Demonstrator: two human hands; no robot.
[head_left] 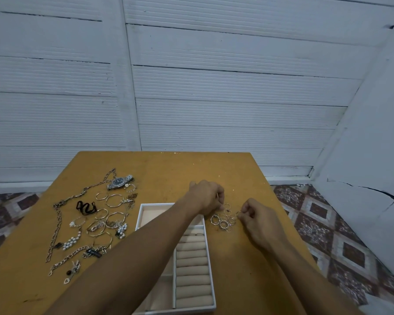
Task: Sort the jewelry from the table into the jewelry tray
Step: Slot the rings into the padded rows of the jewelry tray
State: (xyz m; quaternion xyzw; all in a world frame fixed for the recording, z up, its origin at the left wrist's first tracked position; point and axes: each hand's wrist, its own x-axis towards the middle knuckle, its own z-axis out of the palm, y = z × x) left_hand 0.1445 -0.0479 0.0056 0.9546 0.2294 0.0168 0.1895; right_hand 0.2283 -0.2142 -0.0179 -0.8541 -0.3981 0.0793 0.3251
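Counter [168,169]: flat yellow-brown board, scuffed matte, hard. Small metal will slide on it, not snag.

Jewelry tray [156,204]: white stiff-walled rectangle at the near edge, mid-counter. Plain beige compartments on its left side, a column of soft padded ring rolls [192,271] on its right. The rolls look velvety and should give under a push. 1 ring-like item seems already slotted near the far end, too small to be sure.

Loose pile toward the left edge:
- chain necklace [59,221]: long, limp links, will sag and tangle. Best lifted by 1 end or bunched.
- watch [118,182]: metal bracelet, dark dial, probably the heaviest piece. Grip across the case.
- bangles [115,200]: thin rigid hoops, light, easy to hook with 1 finger.
- pearl clusters and a black cord, soft and floppy.

Rings [224,221]: heap of thin silver bands just right of the tray's far end. Tiny, light, stiff, slick, likely to roll or skid, so pinch each across the band.

Left hand [208,197] reaches over the tray with fingers curled down at the heap. Cannot tell whether it has a ring. Right hand [257,217] pinches 1 ring [238,214] at the heap's right side.
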